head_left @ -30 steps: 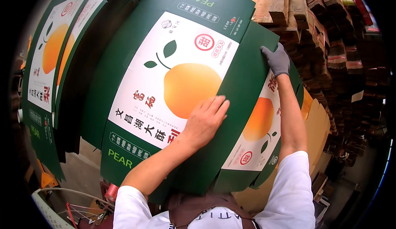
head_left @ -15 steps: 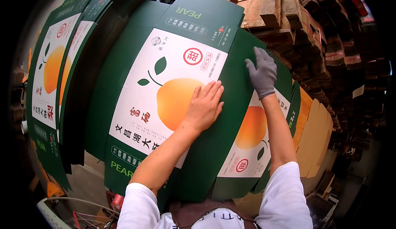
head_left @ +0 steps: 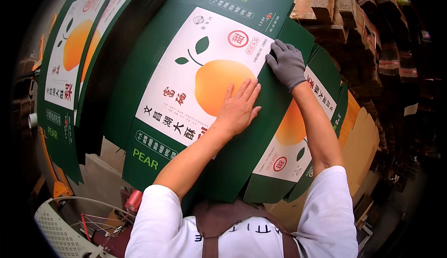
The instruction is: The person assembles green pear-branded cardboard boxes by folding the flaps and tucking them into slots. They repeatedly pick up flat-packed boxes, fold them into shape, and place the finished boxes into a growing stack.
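A flat green cardboard box blank (head_left: pixel 165 79) with a white panel and a printed yellow pear lies in front of me. My left hand (head_left: pixel 238 108), bare, rests flat on the pear print with its fingers extended. In a grey glove, my right hand (head_left: pixel 287 66) lies on the green board by the white panel's far right corner, its fingers somewhat bent and apart. Neither hand grips anything. To the right, another printed pear panel (head_left: pixel 274 160) shows beneath my right forearm.
Upright printed green blanks (head_left: pixel 77 48) are stacked at the left. Wooden pallets (head_left: pixel 326 2) stand at the far right, beside piles of bundled cardboard (head_left: pixel 391 62). Plain brown cardboard (head_left: pixel 361 137) lies at the right. A perforated pale metal part (head_left: pixel 58 232) and a red roller (head_left: pixel 134 201) are at lower left.
My gloved right hand has come left and inward to the white panel's edge. The left hand stays flat on the printed pear. The whole view has shifted, with the blank now farther right.
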Demonstrator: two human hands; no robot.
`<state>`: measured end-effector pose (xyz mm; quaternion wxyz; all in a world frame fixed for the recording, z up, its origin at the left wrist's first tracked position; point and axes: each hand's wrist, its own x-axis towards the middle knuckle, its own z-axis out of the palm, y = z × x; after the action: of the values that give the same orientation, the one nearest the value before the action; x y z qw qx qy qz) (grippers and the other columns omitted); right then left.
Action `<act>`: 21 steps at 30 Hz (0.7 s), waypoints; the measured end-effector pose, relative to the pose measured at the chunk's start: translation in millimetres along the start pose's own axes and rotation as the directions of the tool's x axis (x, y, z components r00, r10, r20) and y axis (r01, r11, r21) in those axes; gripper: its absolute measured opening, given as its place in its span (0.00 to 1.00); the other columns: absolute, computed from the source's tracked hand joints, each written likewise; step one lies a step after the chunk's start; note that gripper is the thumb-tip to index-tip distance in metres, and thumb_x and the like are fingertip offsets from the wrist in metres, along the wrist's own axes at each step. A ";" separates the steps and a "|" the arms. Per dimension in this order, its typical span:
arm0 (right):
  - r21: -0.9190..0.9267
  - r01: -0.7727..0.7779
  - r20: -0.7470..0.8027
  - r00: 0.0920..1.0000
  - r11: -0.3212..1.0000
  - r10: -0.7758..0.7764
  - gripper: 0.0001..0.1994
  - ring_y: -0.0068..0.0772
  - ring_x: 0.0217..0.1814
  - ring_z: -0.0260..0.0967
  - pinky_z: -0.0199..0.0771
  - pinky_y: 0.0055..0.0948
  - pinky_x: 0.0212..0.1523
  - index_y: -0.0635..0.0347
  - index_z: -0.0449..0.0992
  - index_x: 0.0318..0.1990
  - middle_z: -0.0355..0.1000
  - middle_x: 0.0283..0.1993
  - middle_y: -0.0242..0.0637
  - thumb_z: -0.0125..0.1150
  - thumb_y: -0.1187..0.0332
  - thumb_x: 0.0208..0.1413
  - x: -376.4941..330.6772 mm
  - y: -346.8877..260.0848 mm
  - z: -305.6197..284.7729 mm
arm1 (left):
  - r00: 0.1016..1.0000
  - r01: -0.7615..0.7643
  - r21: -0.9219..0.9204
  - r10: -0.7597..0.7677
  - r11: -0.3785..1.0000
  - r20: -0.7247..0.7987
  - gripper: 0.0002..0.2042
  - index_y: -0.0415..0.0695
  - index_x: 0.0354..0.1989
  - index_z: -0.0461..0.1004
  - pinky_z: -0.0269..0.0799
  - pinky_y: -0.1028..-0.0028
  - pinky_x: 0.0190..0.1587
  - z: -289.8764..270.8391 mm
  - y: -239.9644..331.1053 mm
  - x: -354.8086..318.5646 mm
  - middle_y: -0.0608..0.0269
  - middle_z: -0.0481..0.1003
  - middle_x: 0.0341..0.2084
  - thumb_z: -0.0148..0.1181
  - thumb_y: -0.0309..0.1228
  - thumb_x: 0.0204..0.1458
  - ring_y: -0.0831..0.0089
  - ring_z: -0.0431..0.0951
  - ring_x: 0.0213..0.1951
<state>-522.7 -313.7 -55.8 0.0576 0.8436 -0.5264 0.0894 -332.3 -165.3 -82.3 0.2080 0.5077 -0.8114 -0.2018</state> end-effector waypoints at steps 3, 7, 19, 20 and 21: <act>0.006 -0.036 -0.117 0.992 0.999 0.036 0.19 0.44 0.55 0.70 0.66 0.43 0.54 0.59 0.77 0.47 0.73 0.55 0.39 0.58 0.54 0.56 -10.7 15.8 15.7 | 0.995 0.031 0.034 -0.034 0.999 0.097 0.31 0.44 0.71 0.56 0.45 0.49 0.71 -12.4 7.3 -52.3 0.58 0.52 0.73 0.52 0.43 0.62 0.60 0.51 0.73; 0.035 -0.303 0.401 0.877 0.952 0.265 0.26 0.47 0.67 0.63 0.61 0.44 0.63 0.57 0.74 0.58 0.68 0.64 0.44 0.54 0.50 0.60 36.5 -17.1 -15.8 | 0.985 0.069 0.090 -0.082 0.994 0.154 0.33 0.46 0.72 0.54 0.43 0.50 0.72 -30.2 1.4 -75.4 0.58 0.51 0.73 0.53 0.44 0.61 0.61 0.48 0.74; -0.089 -0.204 0.106 0.971 0.975 0.213 0.34 0.47 0.79 0.43 0.36 0.63 0.72 0.48 0.62 0.70 0.51 0.76 0.42 0.42 0.39 0.63 49.6 -24.4 42.3 | 0.986 0.077 -0.037 -0.070 0.996 0.148 0.34 0.47 0.70 0.59 0.45 0.53 0.71 -25.3 -2.4 -80.3 0.58 0.56 0.72 0.59 0.44 0.55 0.61 0.52 0.73; -0.093 -0.214 0.109 0.968 0.972 0.224 0.34 0.47 0.79 0.43 0.36 0.64 0.72 0.48 0.62 0.70 0.51 0.76 0.42 0.42 0.39 0.63 48.3 -23.8 44.0 | 0.987 0.074 -0.045 -0.066 0.996 0.147 0.34 0.46 0.70 0.59 0.45 0.54 0.71 -23.9 -3.3 -80.2 0.58 0.55 0.72 0.59 0.44 0.55 0.61 0.52 0.73; -0.097 -0.225 0.111 0.966 0.970 0.235 0.34 0.47 0.79 0.43 0.36 0.65 0.72 0.48 0.63 0.70 0.51 0.76 0.42 0.42 0.39 0.63 43.5 -24.1 46.0 | 0.988 0.069 -0.052 -0.061 0.996 0.145 0.34 0.46 0.70 0.59 0.45 0.54 0.71 -20.8 -3.5 -82.5 0.58 0.55 0.72 0.59 0.44 0.55 0.61 0.53 0.73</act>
<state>-478.2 -350.1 -91.7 0.0498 0.7774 -0.6266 0.0220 -285.5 -94.2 -77.8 0.1570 0.5120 -0.8011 -0.2673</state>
